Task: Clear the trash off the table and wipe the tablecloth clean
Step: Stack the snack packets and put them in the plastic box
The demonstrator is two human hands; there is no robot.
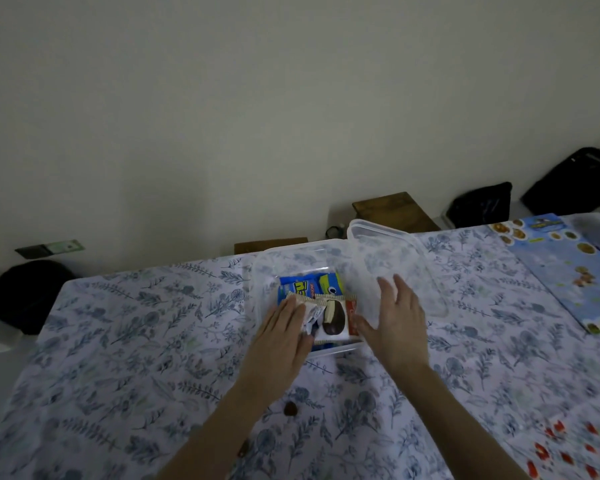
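A clear plastic box (264,271) stands in the middle of the floral tablecloth (136,341) with snack packets inside: blue ones (309,285) at the back, a white packet with a dark oval picture (333,320) in front. My left hand (281,344) lies flat on the packets at the box's near left corner, fingers together. My right hand (395,320) has its fingers spread against the clear lid (395,258), which leans tilted at the box's right side; whether it grips the lid is unclear. A small brown crumb (290,408) lies on the cloth near my left forearm.
A blue printed sheet with food pictures (568,271) lies at the right. Red scraps (561,448) are scattered at the near right. Dark bags (482,202) and wooden stools (395,209) stand beyond the far edge. A dark bag (21,296) sits at the left.
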